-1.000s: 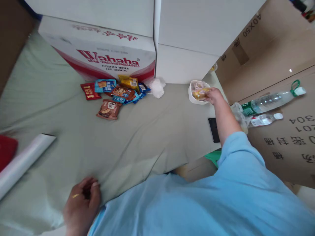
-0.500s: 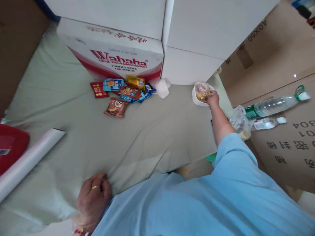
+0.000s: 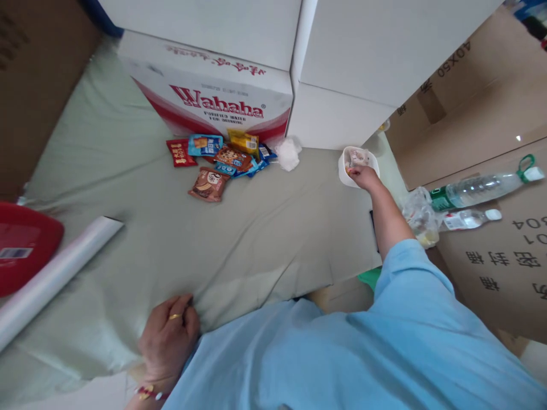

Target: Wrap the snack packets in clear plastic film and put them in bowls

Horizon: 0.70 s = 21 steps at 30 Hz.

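Observation:
At the right end of the table my right hand (image 3: 364,177) reaches into a small white container (image 3: 343,172), its fingers closed. A sliver of yellow at the fingertips is the yellow snack packet; the hand covers most of it. Behind the fingers a clear-wrapped, pinkish packet (image 3: 358,156) lies in the container. My left hand (image 3: 168,336), with a ring on one finger, rests loosely curled at the table's near edge, with nothing visible in it.
Several snack packets (image 3: 233,158) and a white crumpled bag (image 3: 288,152) lie before the Wahaha carton (image 3: 213,105). A white roll (image 3: 60,273) and red object (image 3: 25,245) are left. Bottles (image 3: 478,191) and a plastic bag (image 3: 421,216) stand right, by cardboard boxes (image 3: 461,114).
My right hand has dropped lower and further left over the container, now covering most of the yellow packet. The view has shifted slightly; my left hand stays curled at the edge.

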Each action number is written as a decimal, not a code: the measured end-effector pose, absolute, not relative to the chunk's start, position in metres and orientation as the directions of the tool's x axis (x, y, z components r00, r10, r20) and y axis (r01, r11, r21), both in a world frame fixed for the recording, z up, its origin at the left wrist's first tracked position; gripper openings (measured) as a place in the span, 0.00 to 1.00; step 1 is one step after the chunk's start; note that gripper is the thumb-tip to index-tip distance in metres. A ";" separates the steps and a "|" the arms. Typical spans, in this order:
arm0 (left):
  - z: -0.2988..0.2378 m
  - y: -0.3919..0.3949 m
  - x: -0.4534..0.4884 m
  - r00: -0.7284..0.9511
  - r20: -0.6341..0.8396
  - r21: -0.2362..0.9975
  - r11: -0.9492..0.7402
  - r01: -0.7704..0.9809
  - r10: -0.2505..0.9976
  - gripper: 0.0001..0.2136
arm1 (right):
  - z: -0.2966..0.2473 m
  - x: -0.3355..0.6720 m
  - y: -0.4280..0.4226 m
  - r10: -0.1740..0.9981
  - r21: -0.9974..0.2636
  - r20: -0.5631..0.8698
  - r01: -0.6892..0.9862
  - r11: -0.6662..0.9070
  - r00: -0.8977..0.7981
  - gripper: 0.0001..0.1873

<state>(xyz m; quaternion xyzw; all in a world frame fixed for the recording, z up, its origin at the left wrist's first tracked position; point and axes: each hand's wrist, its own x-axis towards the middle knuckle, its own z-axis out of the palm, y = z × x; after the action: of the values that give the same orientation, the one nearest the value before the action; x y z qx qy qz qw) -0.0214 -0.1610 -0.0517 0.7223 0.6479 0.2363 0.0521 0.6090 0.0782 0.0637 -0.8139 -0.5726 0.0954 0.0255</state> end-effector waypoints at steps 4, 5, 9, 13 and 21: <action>-0.052 -0.162 -0.020 0.048 0.262 0.405 -0.155 0.901 0.964 0.12 | 0.069 0.590 0.081 0.920 -0.128 -0.051 0.911 -0.392 0.389 0.12; -0.051 -0.162 -0.019 0.045 0.269 0.409 -0.156 0.899 0.962 0.12 | 0.070 0.581 0.084 0.918 -0.129 -0.009 0.910 -0.393 0.395 0.13; -0.046 -0.161 -0.016 0.018 0.274 0.412 -0.134 0.901 0.962 0.11 | 0.066 0.527 0.109 0.974 -0.253 0.113 0.954 -0.164 0.197 0.14; -0.042 -0.159 -0.014 0.043 0.266 0.391 -0.149 0.908 0.963 0.10 | 0.047 0.464 0.145 0.980 -0.318 0.192 0.942 0.107 -0.046 0.17; -0.039 -0.158 -0.012 0.092 0.356 0.343 -0.222 0.913 0.930 0.09 | 0.018 0.415 0.183 0.992 -0.391 0.070 0.918 -0.069 0.105 0.10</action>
<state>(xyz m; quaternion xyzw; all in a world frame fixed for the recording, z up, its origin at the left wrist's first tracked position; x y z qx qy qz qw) -0.0125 -0.1581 -0.0391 0.7389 0.6234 0.2552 0.0169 0.4151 0.1835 0.0183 -0.7232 -0.6602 0.1080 0.1716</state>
